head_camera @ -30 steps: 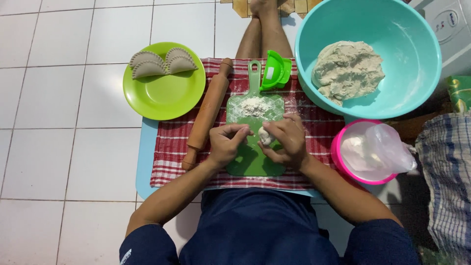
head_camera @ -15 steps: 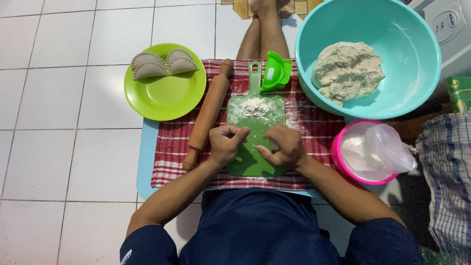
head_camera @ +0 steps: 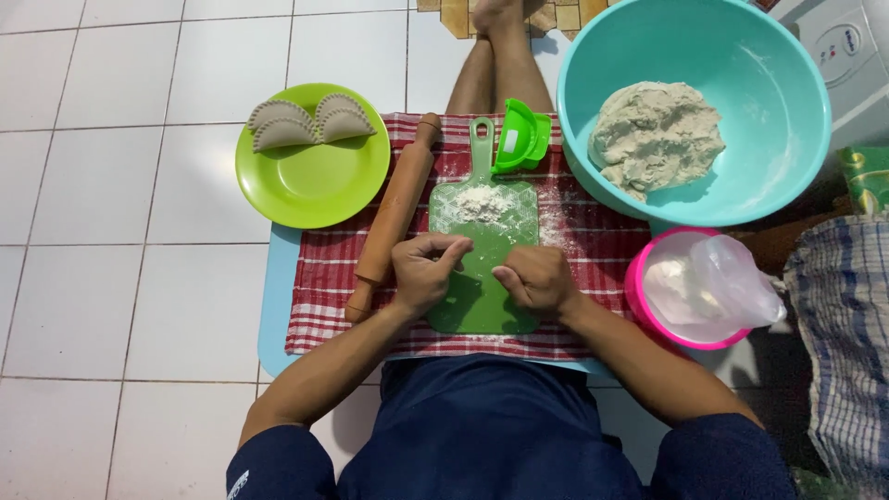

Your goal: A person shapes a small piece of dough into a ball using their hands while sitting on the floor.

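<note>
Left hand [head_camera: 424,270]: fingers curled together, resting on the green cutting board [head_camera: 482,268].
Right hand [head_camera: 535,277]: closed fist on the board's near right part; contents hidden.
Flour pile [head_camera: 482,201]: far end of the board.
Clear plastic bag [head_camera: 718,282]: in the pink bowl [head_camera: 639,294], right.

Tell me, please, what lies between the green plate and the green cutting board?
In the head view, the wooden rolling pin lies between the green plate and the green cutting board, slanted on the red checked cloth.

On the cloth [head_camera: 593,324], the board's [head_camera: 491,296] near end is bare between the hands, while the rolling pin [head_camera: 394,213] blocks its left side, flour [head_camera: 482,199] and mould [head_camera: 520,139] its far end, and bowl [head_camera: 593,56] and pink tub [head_camera: 637,278] crowd the right edge.
</note>
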